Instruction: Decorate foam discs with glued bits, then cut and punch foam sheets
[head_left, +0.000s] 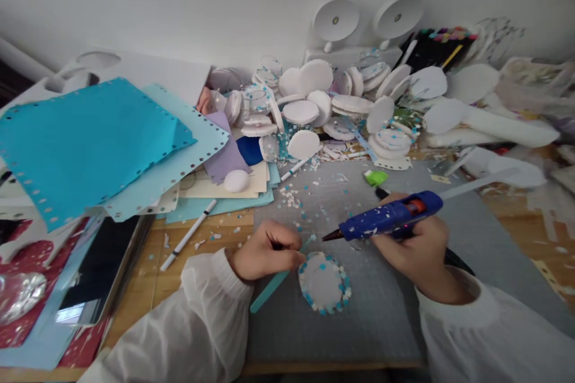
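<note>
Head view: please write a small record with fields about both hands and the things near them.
left hand: pinches teal strip beside the disc
right hand: grips blue glue gun, nozzle pointing left
disc: white, blue-white flakes round its rim, on grey mat
behind: pile of white discs
left side: blue paper sheets

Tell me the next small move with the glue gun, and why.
Probably lower the glue gun nozzle to the disc rim beside the teal strip: the right hand holds the tip above it, and the left hand pinches the strip there.
</note>
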The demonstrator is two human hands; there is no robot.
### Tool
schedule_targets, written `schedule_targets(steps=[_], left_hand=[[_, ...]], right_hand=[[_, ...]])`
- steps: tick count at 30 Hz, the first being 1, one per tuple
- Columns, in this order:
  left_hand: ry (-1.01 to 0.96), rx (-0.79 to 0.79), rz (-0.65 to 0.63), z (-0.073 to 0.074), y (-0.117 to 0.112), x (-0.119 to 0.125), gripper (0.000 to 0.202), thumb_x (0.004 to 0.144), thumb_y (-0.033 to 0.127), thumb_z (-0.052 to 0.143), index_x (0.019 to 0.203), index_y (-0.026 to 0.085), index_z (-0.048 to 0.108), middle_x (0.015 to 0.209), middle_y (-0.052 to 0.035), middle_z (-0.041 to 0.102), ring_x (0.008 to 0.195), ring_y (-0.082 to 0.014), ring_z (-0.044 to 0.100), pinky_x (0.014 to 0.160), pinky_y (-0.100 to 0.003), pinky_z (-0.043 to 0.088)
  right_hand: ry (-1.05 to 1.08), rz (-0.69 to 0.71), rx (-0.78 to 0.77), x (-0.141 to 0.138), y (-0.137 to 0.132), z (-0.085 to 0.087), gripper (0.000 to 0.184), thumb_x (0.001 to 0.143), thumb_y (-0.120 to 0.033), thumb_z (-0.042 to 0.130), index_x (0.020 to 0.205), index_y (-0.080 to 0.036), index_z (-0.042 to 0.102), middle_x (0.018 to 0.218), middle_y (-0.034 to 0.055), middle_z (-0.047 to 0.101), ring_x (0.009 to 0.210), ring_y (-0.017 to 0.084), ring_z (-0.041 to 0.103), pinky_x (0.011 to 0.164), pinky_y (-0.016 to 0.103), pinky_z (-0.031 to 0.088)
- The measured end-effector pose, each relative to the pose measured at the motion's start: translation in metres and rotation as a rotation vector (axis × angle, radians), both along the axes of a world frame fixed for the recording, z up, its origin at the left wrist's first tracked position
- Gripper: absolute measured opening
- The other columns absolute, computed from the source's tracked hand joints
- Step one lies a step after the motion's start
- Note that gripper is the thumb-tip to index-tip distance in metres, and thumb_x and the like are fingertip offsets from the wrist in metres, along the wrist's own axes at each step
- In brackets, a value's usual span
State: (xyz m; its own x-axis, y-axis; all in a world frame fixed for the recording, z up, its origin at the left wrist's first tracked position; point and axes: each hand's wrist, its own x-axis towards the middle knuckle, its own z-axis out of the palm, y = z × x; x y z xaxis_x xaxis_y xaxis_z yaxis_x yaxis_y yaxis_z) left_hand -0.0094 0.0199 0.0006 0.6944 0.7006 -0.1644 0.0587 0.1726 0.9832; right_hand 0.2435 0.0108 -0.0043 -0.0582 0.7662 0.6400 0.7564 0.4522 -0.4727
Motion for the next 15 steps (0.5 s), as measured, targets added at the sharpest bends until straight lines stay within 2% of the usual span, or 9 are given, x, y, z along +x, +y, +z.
schedule_targets(steps=[4, 10, 15], left_hand=[[-0.005, -0.001, -0.010, -0.0008, 0.0003, -0.0004, 0.040, 0.072, 0.032, 0.058, 0.041, 0.018, 0.037, 0.044, 0.0054, 0.026, 0.046, -0.0079, 0.024, 0.046, -0.026, 0.020], [0.006, -0.021, -0.021, -0.0025, -0.0001, -0.0007, 0.039, 0.073, 0.034, 0.059, 0.042, 0.018, 0.041, 0.045, 0.0039, 0.030, 0.047, -0.0088, 0.027, 0.047, -0.027, 0.022], [-0.001, -0.016, -0.019, -0.0010, -0.0006, -0.0008, 0.047, 0.073, 0.037, 0.062, 0.041, 0.018, 0.034, 0.045, 0.0048, 0.025, 0.046, -0.0084, 0.024, 0.047, -0.027, 0.019]], right_hand=[[0.000, 0.015, -0.002, -0.0014, -0.0001, 0.0010, 0.010, 0.067, -0.026, 0.066, 0.064, -0.021, 0.058, 0.060, 0.0022, 0.063, 0.057, 0.021, 0.063, 0.052, 0.032, 0.049], [-0.031, -0.009, -0.047, 0.0014, -0.0015, -0.0023, 0.013, 0.067, -0.030, 0.066, 0.062, -0.022, 0.057, 0.061, 0.0022, 0.065, 0.053, 0.019, 0.062, 0.051, 0.031, 0.049], [-0.043, -0.019, -0.076, 0.0016, -0.0016, -0.0031, 0.013, 0.065, -0.031, 0.068, 0.066, -0.022, 0.059, 0.063, 0.0035, 0.066, 0.057, 0.021, 0.064, 0.053, 0.031, 0.048]])
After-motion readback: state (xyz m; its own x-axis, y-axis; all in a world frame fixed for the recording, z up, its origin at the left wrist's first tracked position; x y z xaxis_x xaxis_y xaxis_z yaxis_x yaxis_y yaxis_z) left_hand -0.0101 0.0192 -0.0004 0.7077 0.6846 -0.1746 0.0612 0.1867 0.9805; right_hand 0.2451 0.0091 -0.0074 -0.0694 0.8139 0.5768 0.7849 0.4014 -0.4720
